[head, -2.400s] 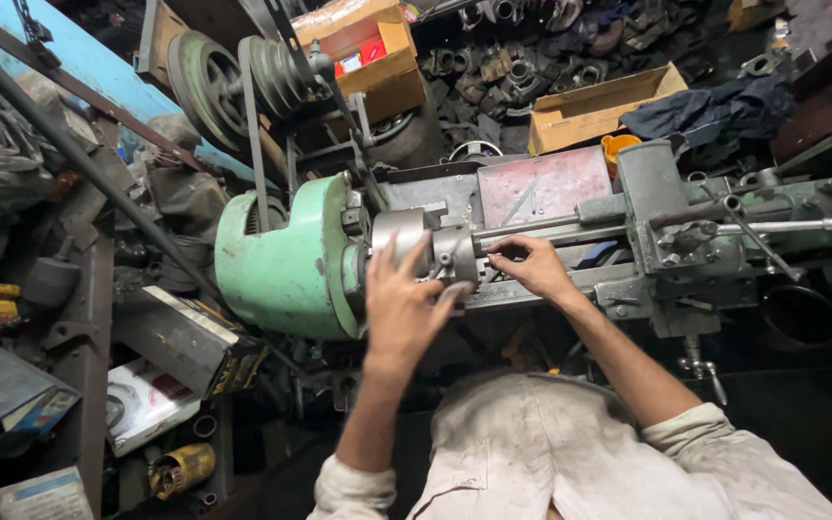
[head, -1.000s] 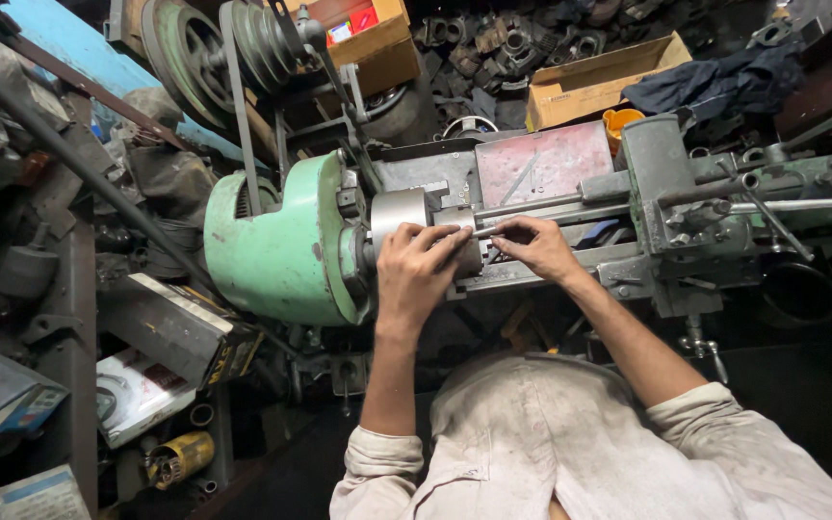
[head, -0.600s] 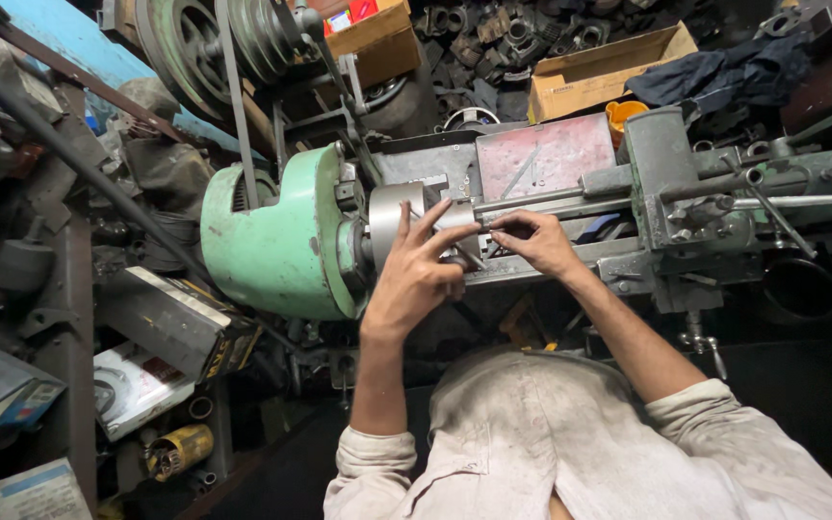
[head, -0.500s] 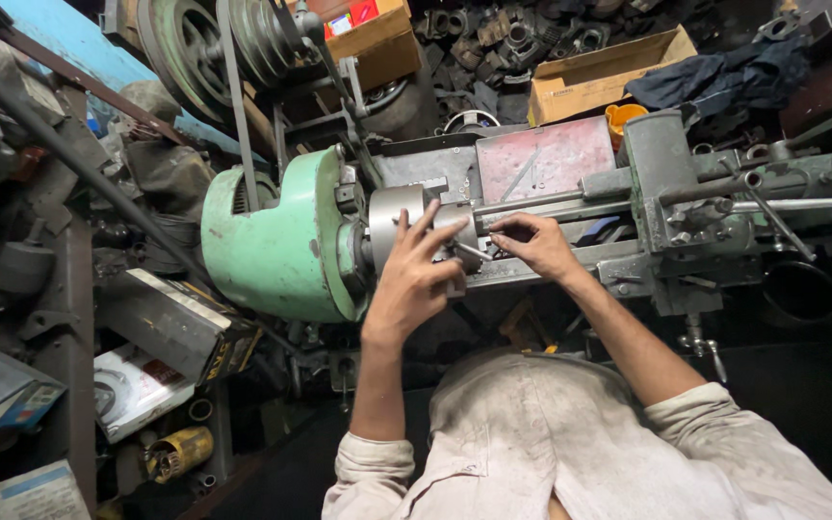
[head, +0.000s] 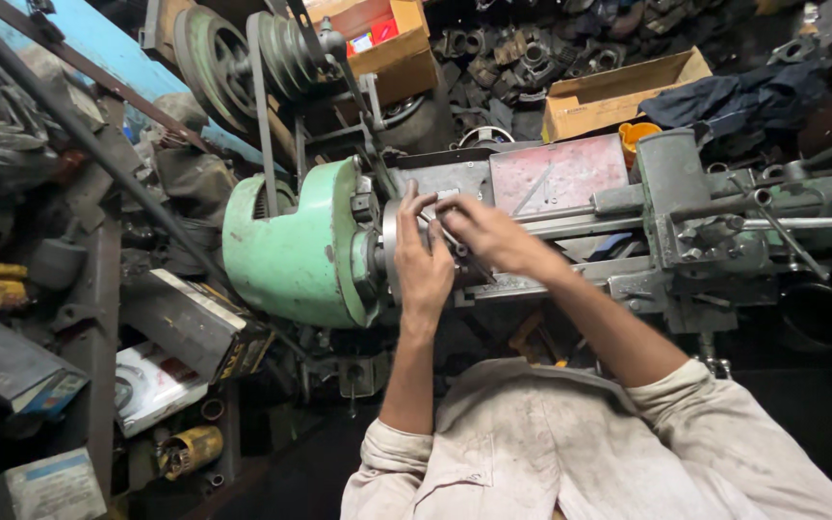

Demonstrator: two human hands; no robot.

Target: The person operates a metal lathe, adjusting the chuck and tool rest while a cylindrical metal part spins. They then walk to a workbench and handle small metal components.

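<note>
Clutter left of the hands: boxes and a yellow cylinder point(head: 190, 449) lie stacked on shelving, well apart from the work.
Drive: a stepped pulley point(head: 286, 53) with its belt point(head: 264, 135) sits above and left of the hands, feeding down into the green headstock point(head: 296, 246).
Headstock: just left of the left hand; it carries the chuck, so the hands work right at its face.
Chuck point(head: 392, 241): a grey metal disc, mostly covered by the left hand, touching the palm.
Left hand point(head: 423, 265): spread over the chuck, fingers curled on its rim, apparently to steady it.
Right hand point(head: 491, 234): just right of the left, fingertips pinched together at the chuck's front; whatever small thing they hold is hidden.
Lathe bed point(head: 570, 279): runs rightward under the right forearm.
Tailstock point(head: 676, 193): well right of the hands.
Behind: a cardboard box point(head: 618, 91) and dark cloth point(head: 734, 96).
</note>
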